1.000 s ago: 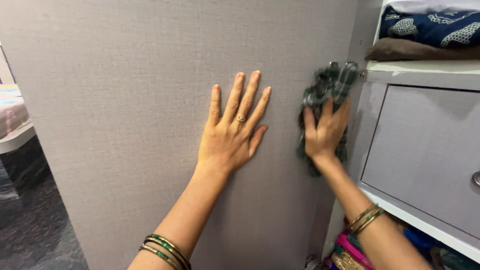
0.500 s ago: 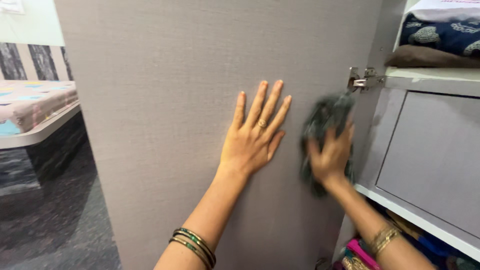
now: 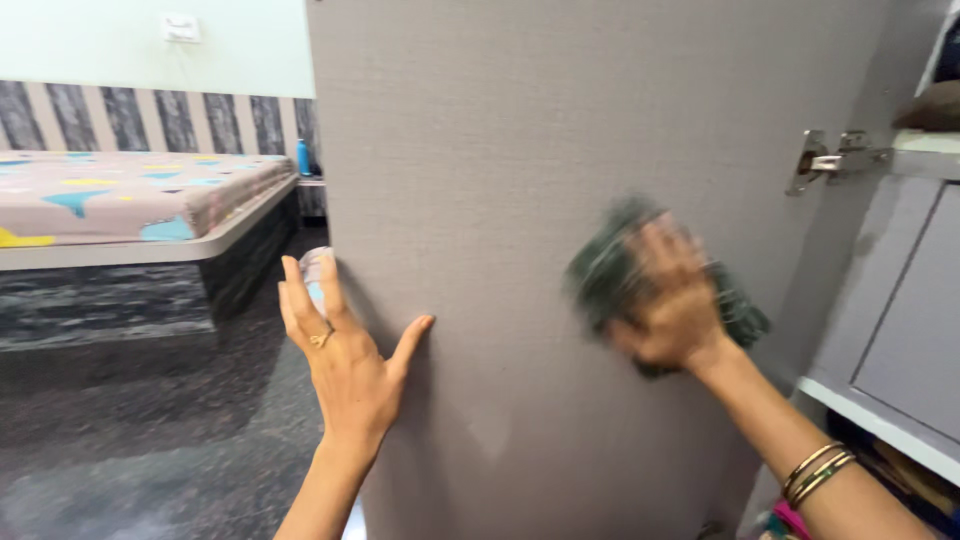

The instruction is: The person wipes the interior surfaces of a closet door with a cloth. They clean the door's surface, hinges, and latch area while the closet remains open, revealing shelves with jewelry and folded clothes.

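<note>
Dark green checked cloth (image 3: 610,265), bunched and blurred, pressed flat against wide grey textured wardrobe door (image 3: 560,130) right of frame centre, under right hand (image 3: 672,300). Fingers spread over cloth, palm bearing on it, grasping it against panel; thin bangles (image 3: 818,470) at that wrist toward lower right. Left hand (image 3: 345,360) at lower centre-left, on door's free edge: thumb laid on grey face, fingers wrapped round edge and partly hidden behind it, gold ring on one finger. Grasping door edge, then, rather than resting released. Hands well apart, cloth nearer hinge side. Metal hinge (image 3: 825,160) at upper right, joining door to grey cabinet body (image 3: 900,330), with pale shelf edge running down toward lower right corner. Beyond door, at left of frame: low bed with patterned beige cover (image 3: 120,195), dark speckled floor (image 3: 140,430) below it, striped grey wall panel (image 3: 130,120) behind, pale green wall above with white switch plate (image 3: 181,28) at upper left. Small blue bottle (image 3: 303,157) standing just past bed's far corner.
</note>
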